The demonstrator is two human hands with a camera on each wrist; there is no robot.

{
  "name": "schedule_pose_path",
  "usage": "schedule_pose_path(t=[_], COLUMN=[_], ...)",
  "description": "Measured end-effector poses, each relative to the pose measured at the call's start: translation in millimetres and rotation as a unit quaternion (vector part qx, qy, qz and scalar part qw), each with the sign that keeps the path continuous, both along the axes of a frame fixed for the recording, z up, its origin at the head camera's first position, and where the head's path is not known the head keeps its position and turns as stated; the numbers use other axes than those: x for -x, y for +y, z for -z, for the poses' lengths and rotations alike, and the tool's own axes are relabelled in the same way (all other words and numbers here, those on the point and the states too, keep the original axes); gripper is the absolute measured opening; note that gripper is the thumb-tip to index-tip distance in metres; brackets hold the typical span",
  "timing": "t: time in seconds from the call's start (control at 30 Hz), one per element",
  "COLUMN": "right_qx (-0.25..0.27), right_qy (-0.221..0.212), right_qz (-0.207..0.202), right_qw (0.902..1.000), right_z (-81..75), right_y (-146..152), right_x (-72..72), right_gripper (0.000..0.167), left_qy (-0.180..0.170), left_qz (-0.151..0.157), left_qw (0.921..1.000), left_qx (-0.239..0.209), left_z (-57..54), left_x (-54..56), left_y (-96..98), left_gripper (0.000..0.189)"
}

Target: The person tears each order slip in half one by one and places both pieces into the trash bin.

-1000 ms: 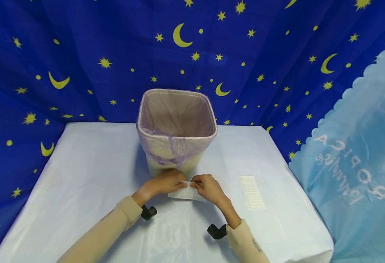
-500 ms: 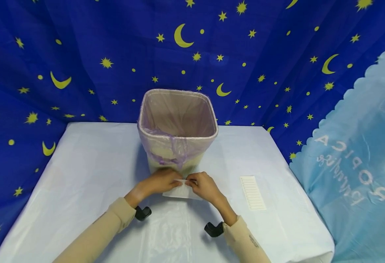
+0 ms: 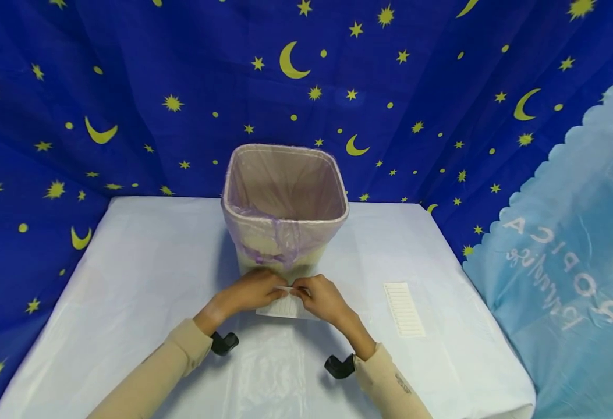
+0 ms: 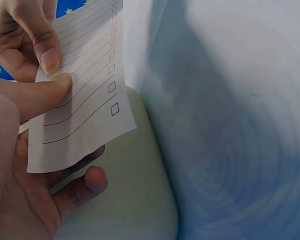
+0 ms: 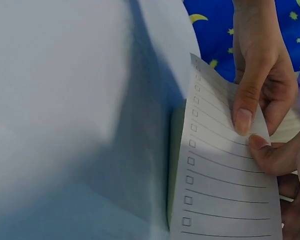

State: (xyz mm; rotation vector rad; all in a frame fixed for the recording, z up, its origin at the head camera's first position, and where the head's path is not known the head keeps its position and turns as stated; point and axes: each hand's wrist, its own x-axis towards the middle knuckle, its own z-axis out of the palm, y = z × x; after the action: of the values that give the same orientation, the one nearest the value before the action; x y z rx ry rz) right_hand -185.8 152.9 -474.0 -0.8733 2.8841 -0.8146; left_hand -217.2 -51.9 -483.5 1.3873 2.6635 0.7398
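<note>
My left hand (image 3: pixel 256 289) and right hand (image 3: pixel 321 297) both pinch one edge of a white checklist sheet (image 3: pixel 285 309), thumbs on top and almost meeting. Printed lines and a column of small boxes cover the sheet (image 4: pixel 87 95), which bows a little between the hands. In the right wrist view the checklist sheet (image 5: pixel 215 185) shows its boxes along the side away from the thumbs. Just beyond the hands stands a pale trash bin (image 3: pixel 308 263), upright, with a translucent purple liner (image 3: pixel 287 237) folded over its rim and bunched at the front.
A second sheet of the same lined kind (image 3: pixel 404 309) lies flat on the white-covered table (image 3: pixel 154 250) to the right. Dark blue star-patterned cloth (image 3: pixel 201 70) hangs behind and to the left. Light blue fabric (image 3: pixel 589 244) hangs at the right edge.
Both hands have shifted slightly left with the checklist sheet, and the right hand has drawn nearer the left. The bin and the second sheet have stayed in place.
</note>
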Motion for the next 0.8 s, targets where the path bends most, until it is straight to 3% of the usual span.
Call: schedule_pose_path(t=[0.47, 0.8], right_qx=[-0.008, -0.009], right_qy=[0.062, 0.12], right_qz=[-0.02, -0.038], right_qw=[0.9979, 0.992], right_z=[-11.5, -28.0], right_y=[-4, -5], right_x=[-1.5, -5.3], right_gripper=[0.009, 0.011], left_qy=[0.001, 0.036], left_qz=[-0.031, -0.049], left_qw=[0.9995, 0.9981], left_qx=[0.004, -0.007], left_z=[-19.0, -37.3], left_x=[-13.4, -24.9], left_y=[-8.2, -13.0], left_gripper=[0.015, 0.019])
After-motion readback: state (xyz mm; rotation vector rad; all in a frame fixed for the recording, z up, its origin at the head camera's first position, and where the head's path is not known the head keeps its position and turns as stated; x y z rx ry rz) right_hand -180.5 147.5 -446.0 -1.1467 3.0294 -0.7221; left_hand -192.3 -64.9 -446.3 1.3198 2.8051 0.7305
